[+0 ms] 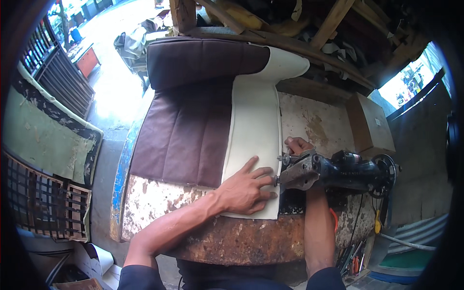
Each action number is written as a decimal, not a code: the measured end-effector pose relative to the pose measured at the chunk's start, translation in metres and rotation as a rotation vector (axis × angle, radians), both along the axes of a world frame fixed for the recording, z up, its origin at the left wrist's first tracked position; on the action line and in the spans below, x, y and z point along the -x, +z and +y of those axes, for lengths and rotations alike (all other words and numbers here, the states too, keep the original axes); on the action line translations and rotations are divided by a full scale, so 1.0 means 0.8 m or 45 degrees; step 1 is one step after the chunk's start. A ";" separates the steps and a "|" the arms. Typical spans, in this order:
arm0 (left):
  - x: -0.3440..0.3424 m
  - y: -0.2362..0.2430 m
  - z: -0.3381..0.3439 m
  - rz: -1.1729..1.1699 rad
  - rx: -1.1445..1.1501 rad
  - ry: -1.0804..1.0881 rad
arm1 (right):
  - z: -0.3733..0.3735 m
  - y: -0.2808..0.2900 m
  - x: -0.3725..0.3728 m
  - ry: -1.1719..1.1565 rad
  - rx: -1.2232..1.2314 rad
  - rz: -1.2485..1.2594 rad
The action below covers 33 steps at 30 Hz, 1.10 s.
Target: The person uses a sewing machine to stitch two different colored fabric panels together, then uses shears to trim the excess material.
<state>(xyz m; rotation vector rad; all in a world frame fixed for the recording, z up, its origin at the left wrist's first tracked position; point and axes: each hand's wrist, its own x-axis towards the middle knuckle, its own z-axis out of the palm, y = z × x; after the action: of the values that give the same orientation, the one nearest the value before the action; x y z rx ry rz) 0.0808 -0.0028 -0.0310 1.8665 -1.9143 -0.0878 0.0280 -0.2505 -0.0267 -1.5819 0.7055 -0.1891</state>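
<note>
A wide piece of brown quilted fabric (pixel 181 135) with a cream panel (pixel 256 121) joined along its right side lies over the worktable, its far part folded over. My left hand (pixel 249 191) rests flat on the near end of the cream panel, fingers spread, close to the needle area of a black sewing machine (pixel 338 171). The panel's right edge runs under the machine's head. My right forearm passes beneath the machine arm, and my right hand (pixel 298 145) shows behind the head with curled fingers by that edge. The machine hides part of this hand and whatever it pinches.
The worn worktable (pixel 222 241) has a rusty front edge and chipped blue paint at left. A cardboard box (pixel 369 123) stands at the back right. Wooden shelving (pixel 270 36) loaded with cloth crosses the back. Hand tools (pixel 355 263) hang low right; seat frames (pixel 48 198) lean at left.
</note>
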 end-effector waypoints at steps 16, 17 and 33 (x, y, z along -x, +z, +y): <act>0.026 -0.003 0.011 -0.013 -0.040 0.170 | -0.013 -0.093 0.058 0.342 -0.160 -0.766; 0.027 -0.001 0.009 -0.015 -0.027 0.172 | -0.016 -0.095 0.060 0.286 0.042 -0.702; -0.090 0.005 0.108 -0.021 -0.390 1.027 | 0.043 0.000 0.059 0.242 -1.397 -1.192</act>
<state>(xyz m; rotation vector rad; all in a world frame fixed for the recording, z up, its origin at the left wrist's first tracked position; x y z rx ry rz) 0.1526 0.0838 -0.0269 2.7042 -1.0663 -0.1069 -0.0194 -0.2160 -0.0270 -0.3782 -0.1271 -0.2987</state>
